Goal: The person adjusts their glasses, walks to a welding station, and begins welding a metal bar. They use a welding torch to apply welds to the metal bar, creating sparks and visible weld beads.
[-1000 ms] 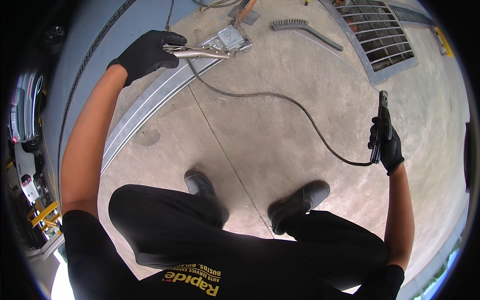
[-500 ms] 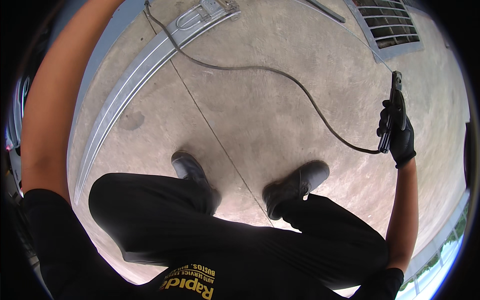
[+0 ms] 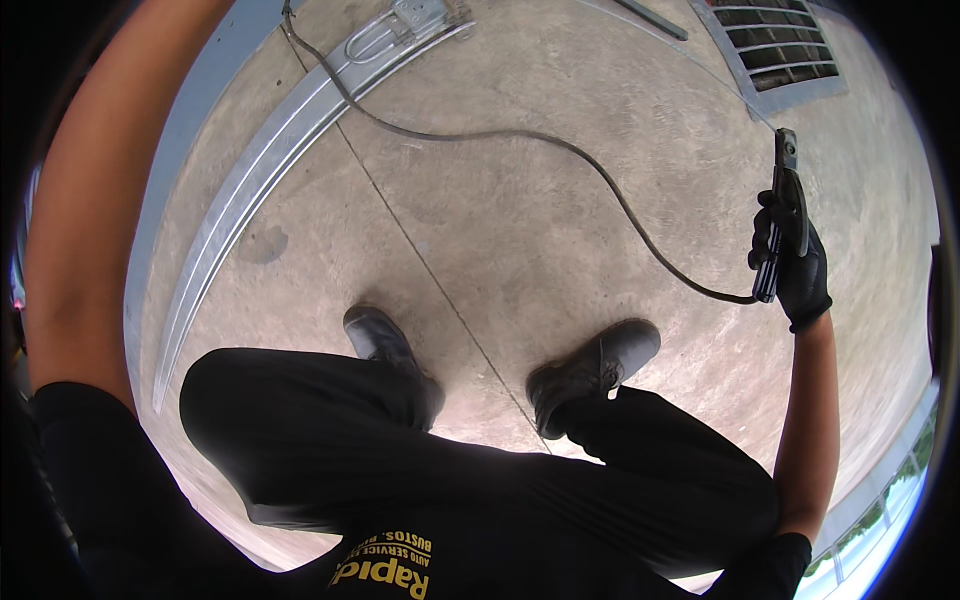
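The concrete floor [image 3: 480, 220] spreads widest, and near its blue left edge lies a long metal channel [image 3: 265, 165]. The left forearm [image 3: 110, 190] reaches out of my sight, so I cannot tell what that hand grips. Toward the floor's far right sits a barred grate [image 3: 785, 45]. A dark cable [image 3: 470, 136] crosses the channel and meets the electrode holder [image 3: 787, 150], which the gloved right hand [image 3: 798, 265] clasps; a thin rod [image 3: 750, 104] extends from its tip.

The left forearm [image 3: 115, 190] now crosses the upper edge, its hand and pliers (visible earlier) gone from sight.
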Motion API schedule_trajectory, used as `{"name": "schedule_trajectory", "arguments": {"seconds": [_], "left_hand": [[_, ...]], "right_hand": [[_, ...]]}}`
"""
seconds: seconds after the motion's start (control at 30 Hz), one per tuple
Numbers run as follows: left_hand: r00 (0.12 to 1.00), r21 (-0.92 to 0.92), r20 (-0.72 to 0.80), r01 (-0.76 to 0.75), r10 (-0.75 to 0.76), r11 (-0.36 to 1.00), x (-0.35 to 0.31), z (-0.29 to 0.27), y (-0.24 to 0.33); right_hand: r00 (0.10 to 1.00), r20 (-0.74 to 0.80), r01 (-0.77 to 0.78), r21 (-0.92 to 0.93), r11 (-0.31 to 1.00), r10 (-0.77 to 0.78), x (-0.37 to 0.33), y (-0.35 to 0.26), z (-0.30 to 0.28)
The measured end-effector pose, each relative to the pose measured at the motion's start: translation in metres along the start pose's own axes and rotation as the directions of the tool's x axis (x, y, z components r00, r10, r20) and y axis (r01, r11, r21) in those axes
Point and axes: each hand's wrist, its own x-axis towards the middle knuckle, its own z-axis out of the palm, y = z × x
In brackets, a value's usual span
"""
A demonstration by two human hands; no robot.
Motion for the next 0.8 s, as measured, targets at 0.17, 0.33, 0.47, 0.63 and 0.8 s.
{"name": "schedule_trajectory", "arguments": {"seconds": [0.17, 0.33, 0.47, 0.63, 0.8], "left_hand": [[0.999, 0.001, -0.035, 0.012, -0.012, 1.000, -0.006, 0.002, -0.004], [0.998, 0.031, -0.012, 0.068, -0.067, 0.997, -0.017, 0.006, 0.007], [0.996, 0.215, -0.085, 0.028, -0.010, 0.976, -0.033, 0.008, 0.012], [1.000, 0.200, -0.011, 0.018, -0.017, 0.980, -0.017, 0.001, 0.007], [1.000, 0.216, 0.020, -0.007, 0.003, 0.976, -0.004, -0.005, 0.001]], "right_hand": [[0.999, 0.031, 0.012, -0.003, 1.000, -0.012, -0.003, -0.005, 0.003], [0.997, 0.071, -0.008, 0.014, 1.000, 0.007, -0.015, -0.013, 0.018], [0.998, 0.014, -0.056, -0.059, 0.997, 0.057, -0.032, -0.002, 0.045], [0.995, -0.024, -0.096, 0.036, 0.995, 0.097, -0.027, 0.016, 0.083], [0.987, -0.147, -0.053, 0.129, 0.990, 0.072, -0.026, 0.036, 0.123]]}}
